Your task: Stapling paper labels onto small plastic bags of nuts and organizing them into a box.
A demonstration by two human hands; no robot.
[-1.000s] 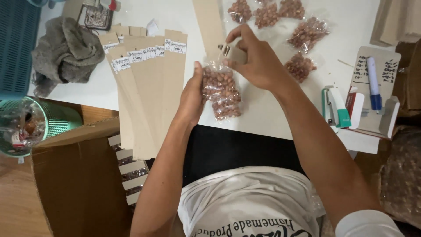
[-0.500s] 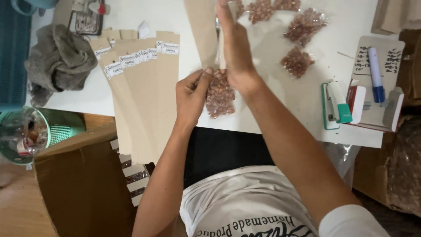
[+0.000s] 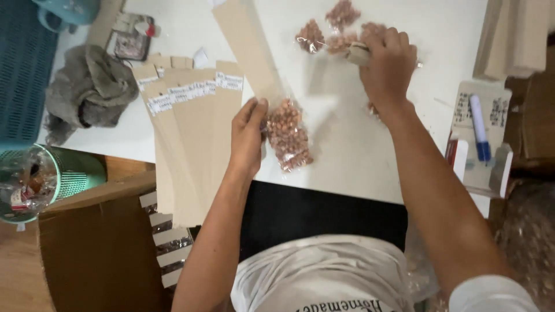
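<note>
Bright, even overhead light, soft shadows, slight motion blur, mild edge distortion.

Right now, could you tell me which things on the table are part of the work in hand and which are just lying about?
In hand: left hand; clear bag of nuts; cardboard strip; right hand; other nut bags; labelled strips.
Lying about: grey cloth; blue marker; green basket.

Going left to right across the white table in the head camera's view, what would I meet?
Grey cloth → fanned row of tan card strips with white labels → left hand → clear bag of reddish-brown nuts → right hand → blue marker.
</note>
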